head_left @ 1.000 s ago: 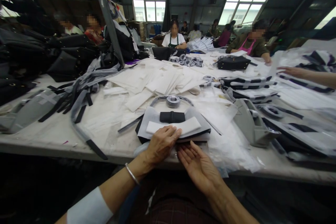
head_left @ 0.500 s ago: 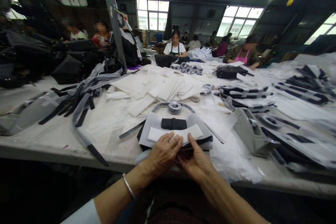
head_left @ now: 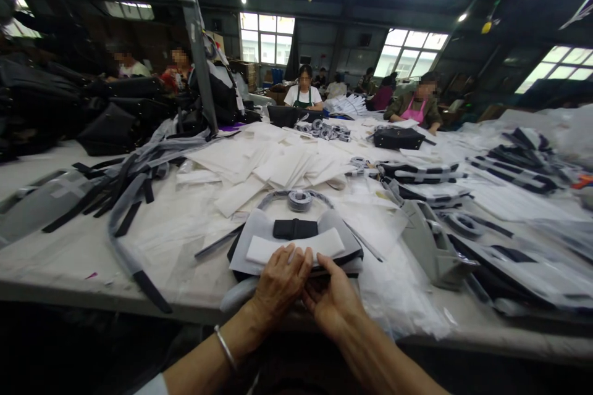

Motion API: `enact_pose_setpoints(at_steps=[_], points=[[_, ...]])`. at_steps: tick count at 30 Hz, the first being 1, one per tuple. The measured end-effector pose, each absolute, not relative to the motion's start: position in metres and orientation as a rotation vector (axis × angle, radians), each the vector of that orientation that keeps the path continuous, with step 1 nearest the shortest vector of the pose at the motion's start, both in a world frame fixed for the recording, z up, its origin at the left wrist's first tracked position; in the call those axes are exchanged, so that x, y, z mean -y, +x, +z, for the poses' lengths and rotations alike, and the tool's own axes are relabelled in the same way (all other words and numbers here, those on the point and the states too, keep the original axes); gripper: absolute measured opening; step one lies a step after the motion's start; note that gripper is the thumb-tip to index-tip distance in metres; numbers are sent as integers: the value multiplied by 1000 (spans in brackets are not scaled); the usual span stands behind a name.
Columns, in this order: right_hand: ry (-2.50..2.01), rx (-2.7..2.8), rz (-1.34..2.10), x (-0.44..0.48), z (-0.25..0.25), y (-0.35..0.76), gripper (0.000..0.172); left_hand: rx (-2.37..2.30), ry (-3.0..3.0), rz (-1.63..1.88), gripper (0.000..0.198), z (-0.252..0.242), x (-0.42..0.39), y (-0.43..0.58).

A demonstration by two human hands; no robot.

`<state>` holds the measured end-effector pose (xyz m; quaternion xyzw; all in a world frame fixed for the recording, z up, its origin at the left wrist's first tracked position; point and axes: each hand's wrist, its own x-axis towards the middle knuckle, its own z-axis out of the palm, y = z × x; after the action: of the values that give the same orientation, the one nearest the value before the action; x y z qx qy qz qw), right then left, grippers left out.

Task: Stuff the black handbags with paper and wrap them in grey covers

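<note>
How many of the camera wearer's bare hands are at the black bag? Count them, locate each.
2. The left hand lies over the flat white strip; the right hand is at the black bag's near edge, fingers partly hidden.

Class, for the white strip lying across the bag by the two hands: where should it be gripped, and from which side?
Probably pinch the white strip at its right end, thumb on top, coming from the person's right. It is long and flat, and that end lies uncovered, while the fingertips of the left hand overlap its near edge around the middle.
</note>
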<state>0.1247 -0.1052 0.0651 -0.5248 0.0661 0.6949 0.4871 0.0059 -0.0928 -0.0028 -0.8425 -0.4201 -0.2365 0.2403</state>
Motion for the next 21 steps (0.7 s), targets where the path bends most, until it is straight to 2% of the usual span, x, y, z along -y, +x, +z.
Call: enact_pose_setpoints(at_steps=[4, 6, 8, 9, 11, 14, 17, 21], points=[[-1171, -25, 1773, 109, 49, 136, 19, 1116, -2284, -715, 34, -2, 89, 4], [-1148, 276, 1889, 114, 41, 152, 29, 1128, -2294, -736, 35, 0, 87, -2], [-1241, 800, 1876, 121, 36, 174, 33, 1132, -2301, -761, 38, 4, 85, -10], [-1316, 1107, 1751, 125, 34, 186, 30, 1125, -2302, -779, 40, 6, 85, -14], [-1402, 1660, 1281, 132, 29, 212, 22, 1110, -2299, -840, 45, 12, 84, -22], [-1340, 2102, 514, 135, 15, 249, 34, 1142, -2283, -945, 53, 25, 82, -34], [-1360, 2172, 9, 123, -7, 283, 40, 1258, -2247, -1012, 52, 38, 79, -46], [-1513, 2034, -253, 88, -26, 319, 36, 1350, -2199, -1093, 42, 51, 76, -58]])
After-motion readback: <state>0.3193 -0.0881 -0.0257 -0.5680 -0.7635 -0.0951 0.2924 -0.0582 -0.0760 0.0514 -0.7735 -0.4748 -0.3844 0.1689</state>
